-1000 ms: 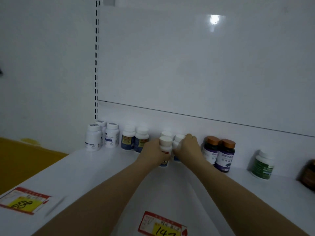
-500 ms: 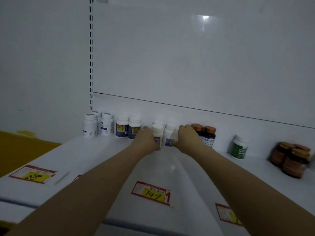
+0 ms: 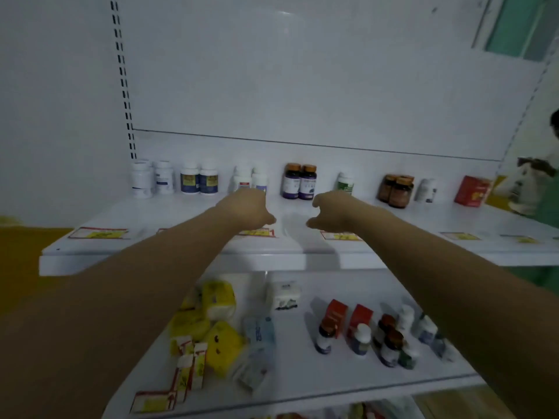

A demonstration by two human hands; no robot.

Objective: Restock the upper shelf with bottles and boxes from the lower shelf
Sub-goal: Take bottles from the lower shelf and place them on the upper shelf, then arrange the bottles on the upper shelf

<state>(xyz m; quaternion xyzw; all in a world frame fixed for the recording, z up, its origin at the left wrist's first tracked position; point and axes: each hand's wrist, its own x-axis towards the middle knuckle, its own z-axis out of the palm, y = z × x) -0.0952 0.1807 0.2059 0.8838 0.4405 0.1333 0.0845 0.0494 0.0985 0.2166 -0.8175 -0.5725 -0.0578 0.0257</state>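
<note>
Along the back of the white upper shelf (image 3: pixel 181 252) stands a row of bottles. The pair of white-capped bottles (image 3: pixel 251 179) sits just behind my left hand (image 3: pixel 246 208), free of it. My right hand (image 3: pixel 331 211) hovers over the shelf in front of two purple bottles (image 3: pixel 299 182) and a green bottle (image 3: pixel 344 182). Both hands hold nothing, their fingers loosely curled. The lower shelf (image 3: pixel 302 385) carries yellow packs (image 3: pixel 219 300), red boxes (image 3: pixel 348 317) and several small bottles (image 3: pixel 390 340).
Further bottles stand at the upper shelf's left: white bottles (image 3: pixel 151 179) and blue-labelled bottles (image 3: pixel 199 180). At its right are brown jars (image 3: pixel 396 187), a white bottle (image 3: pixel 426 190) and a red box (image 3: pixel 472 190). A person (image 3: pixel 541 189) stands at the far right.
Both hands have let go of the white-capped bottles and drawn back toward the shelf's front edge. The view has pulled back and tipped down, showing the lower shelf.
</note>
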